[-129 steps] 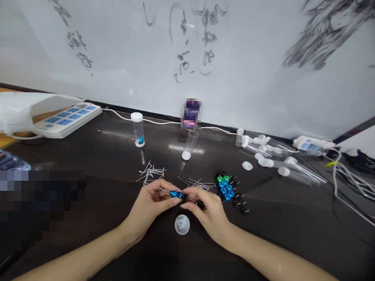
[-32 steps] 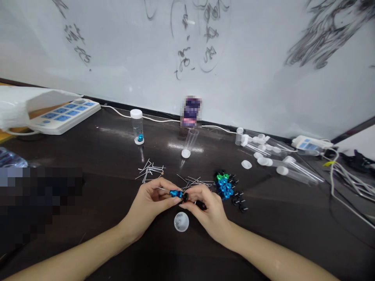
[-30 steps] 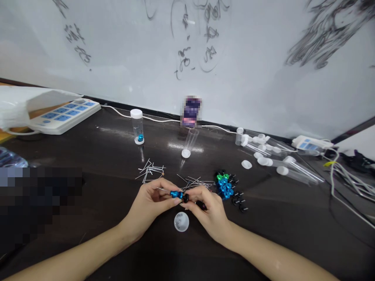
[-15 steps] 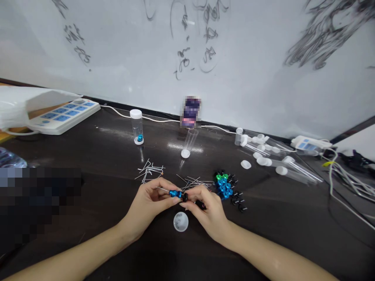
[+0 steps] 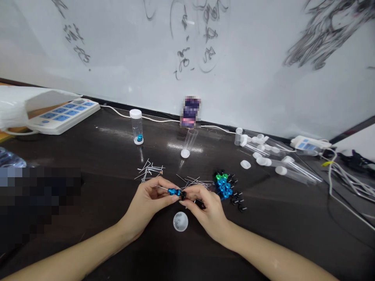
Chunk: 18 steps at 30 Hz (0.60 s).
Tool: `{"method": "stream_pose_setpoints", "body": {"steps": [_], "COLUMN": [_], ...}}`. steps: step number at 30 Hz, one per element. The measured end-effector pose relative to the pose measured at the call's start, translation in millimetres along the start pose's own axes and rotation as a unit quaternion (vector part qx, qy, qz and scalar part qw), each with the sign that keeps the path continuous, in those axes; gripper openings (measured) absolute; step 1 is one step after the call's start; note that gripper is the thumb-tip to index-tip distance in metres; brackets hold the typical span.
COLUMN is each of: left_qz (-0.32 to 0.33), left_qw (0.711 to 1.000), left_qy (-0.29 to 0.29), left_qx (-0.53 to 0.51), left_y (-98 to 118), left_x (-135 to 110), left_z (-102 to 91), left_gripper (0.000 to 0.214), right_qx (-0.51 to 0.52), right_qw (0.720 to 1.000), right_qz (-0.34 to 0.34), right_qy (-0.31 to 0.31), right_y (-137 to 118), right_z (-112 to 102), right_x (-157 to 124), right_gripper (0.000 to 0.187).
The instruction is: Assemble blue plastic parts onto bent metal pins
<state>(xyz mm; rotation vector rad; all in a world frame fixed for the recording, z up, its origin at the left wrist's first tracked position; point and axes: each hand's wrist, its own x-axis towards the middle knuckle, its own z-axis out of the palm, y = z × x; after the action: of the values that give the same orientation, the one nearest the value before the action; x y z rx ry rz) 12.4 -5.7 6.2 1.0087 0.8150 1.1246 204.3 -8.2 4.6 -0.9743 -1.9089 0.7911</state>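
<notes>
Fingers closed, my left hand point(image 5: 146, 203) pinches a small shiny blue metal fitting point(image 5: 173, 192) with a thin metal rod point(image 5: 160, 187) running from its left end. At the fitting's right end sits a round black knob-like piece point(image 5: 183, 195), which my right hand point(image 5: 206, 205) grips between thumb and fingers. The two hands nearly meet above the table, and their fingers hide part of the pieces. Just below them on the table is a small white round cap point(image 5: 180, 221) with tiny metal bits inside.
Beyond my hands lie bent metal keys point(image 5: 150, 169) and thin metal rods point(image 5: 196, 181). Blue and green fittings point(image 5: 225, 186) with black screws point(image 5: 238, 201) are at right. A capped clear tube point(image 5: 136, 127), an upright tube point(image 5: 190, 140), loose tubes point(image 5: 301, 169) and a power strip point(image 5: 66, 117) stand farther back.
Both hands, with the blue fitting and black piece between them, have shifted very slightly left. Their grip looks the same, and the things on the table stay put.
</notes>
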Motion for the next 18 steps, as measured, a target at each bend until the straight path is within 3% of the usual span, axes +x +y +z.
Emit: {"method": "stream_pose_setpoints", "body": {"steps": [18], "left_qz": [-0.012], "left_qw": [1.000], "left_qy": [0.006], "left_qx": [-0.002], "left_y": [-0.2], "left_x": [0.1], "left_z": [-0.5], "left_gripper": [0.015], "right_qx": [-0.007], "right_qw": [1.000], "right_qz": [-0.005], "right_qy": [-0.005], "right_y": [-1.9], "right_z": [-0.6], "right_x": [0.5], "right_gripper": [0.017]}}
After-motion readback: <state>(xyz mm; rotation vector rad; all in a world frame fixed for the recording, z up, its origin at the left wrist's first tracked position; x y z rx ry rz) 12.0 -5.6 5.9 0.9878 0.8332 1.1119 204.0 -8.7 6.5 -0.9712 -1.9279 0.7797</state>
